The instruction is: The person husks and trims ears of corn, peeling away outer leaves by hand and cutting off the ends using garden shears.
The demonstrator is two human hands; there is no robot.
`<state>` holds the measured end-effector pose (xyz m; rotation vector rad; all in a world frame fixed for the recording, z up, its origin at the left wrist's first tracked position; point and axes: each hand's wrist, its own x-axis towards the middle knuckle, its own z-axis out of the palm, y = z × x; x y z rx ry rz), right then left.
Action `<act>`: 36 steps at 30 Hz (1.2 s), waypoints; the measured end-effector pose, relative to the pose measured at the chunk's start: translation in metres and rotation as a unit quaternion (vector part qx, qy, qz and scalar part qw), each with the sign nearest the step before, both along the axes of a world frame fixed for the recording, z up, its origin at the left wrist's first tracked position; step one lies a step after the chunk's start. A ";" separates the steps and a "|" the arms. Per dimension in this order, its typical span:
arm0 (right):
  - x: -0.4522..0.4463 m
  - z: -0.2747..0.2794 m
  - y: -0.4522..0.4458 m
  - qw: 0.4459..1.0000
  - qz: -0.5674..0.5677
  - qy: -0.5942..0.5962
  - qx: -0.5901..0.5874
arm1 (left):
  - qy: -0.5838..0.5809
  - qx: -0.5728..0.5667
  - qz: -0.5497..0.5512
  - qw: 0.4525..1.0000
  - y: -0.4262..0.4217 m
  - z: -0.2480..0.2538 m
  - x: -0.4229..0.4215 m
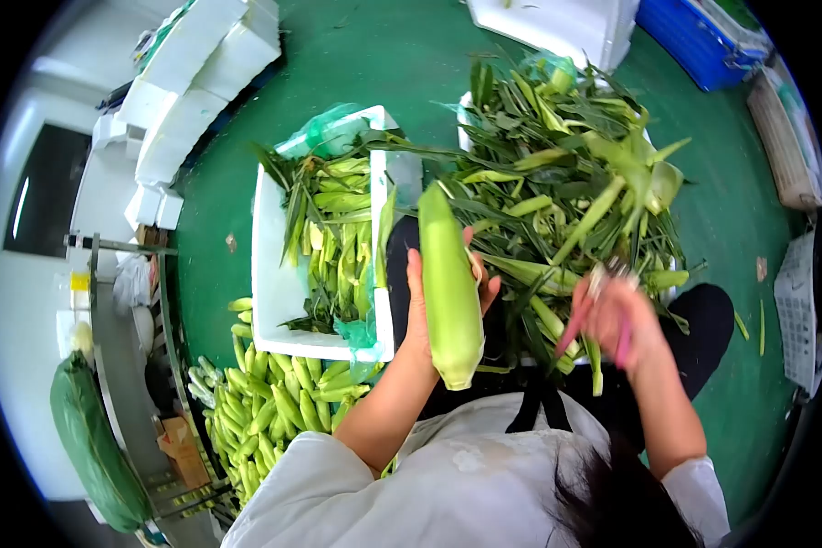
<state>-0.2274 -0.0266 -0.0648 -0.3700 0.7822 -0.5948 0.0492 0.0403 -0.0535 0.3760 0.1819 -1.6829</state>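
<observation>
My left hand (pixel 418 310) is closed around a green ear of corn (pixel 449 288) in its husk, held up in front of my lap with the trimmed pale end toward me. My right hand (pixel 619 315), a little smeared by motion, grips pink-handled scissors (pixel 574 329) to the right of the corn and apart from it. Below and beyond it is a large heap of corn husks and leaves (pixel 539 183). A white foam box (pixel 276 340) on the left holds more corn in the husk (pixel 342 201) and some loose leaves.
A pile of husked-down green corn ears (pixel 279 393) lies on the floor at my left. Farther left are a metal rack (pixel 123 402) and a green bag (pixel 96 438). White foam boxes (pixel 196 82) stand at upper left, a blue crate (pixel 694 41) and a white basket (pixel 797 310) on the right.
</observation>
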 end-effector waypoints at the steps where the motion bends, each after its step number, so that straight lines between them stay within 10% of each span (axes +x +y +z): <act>1: 0.001 -0.003 0.018 0.996 0.069 0.043 0.025 | -0.080 0.007 0.043 0.996 -0.004 0.016 -0.001; 7: 0.073 0.033 0.067 0.984 0.041 0.041 -0.167 | -0.085 -0.040 0.161 0.982 -0.028 0.008 -0.009; 9: 0.098 0.042 0.071 0.993 0.025 0.036 -0.105 | -0.143 0.094 0.232 0.958 -0.035 0.028 -0.029; 13: 0.097 0.015 0.076 0.999 -0.017 -0.017 -0.025 | -0.204 0.015 0.349 0.914 -0.017 0.019 0.026; 17: 0.051 0.037 0.029 0.950 -0.010 0.212 -0.228 | -0.211 0.076 0.436 0.871 0.132 -0.010 0.184; 19: 0.012 0.018 -0.016 0.776 0.079 0.455 -0.430 | -0.303 0.224 0.507 0.775 0.243 -0.019 0.245; 22: -0.011 0.009 -0.053 0.715 -0.026 0.504 -0.484 | -0.312 0.321 0.632 0.632 0.454 -0.041 0.310; 27: -0.041 0.030 -0.096 0.880 0.053 0.315 -0.351 | -0.122 0.303 0.893 0.310 0.528 0.019 0.295; 31: -0.020 0.028 -0.080 0.950 0.035 0.200 -0.238 | -0.469 0.411 0.589 0.514 0.365 -0.024 0.339; 34: 0.042 0.051 -0.029 0.973 0.071 0.142 -0.169 | -0.555 0.270 0.243 0.749 0.182 -0.095 0.358; 36: 0.070 0.065 0.008 0.983 0.068 0.131 -0.112 | -0.725 0.384 -0.088 0.564 0.097 -0.188 0.352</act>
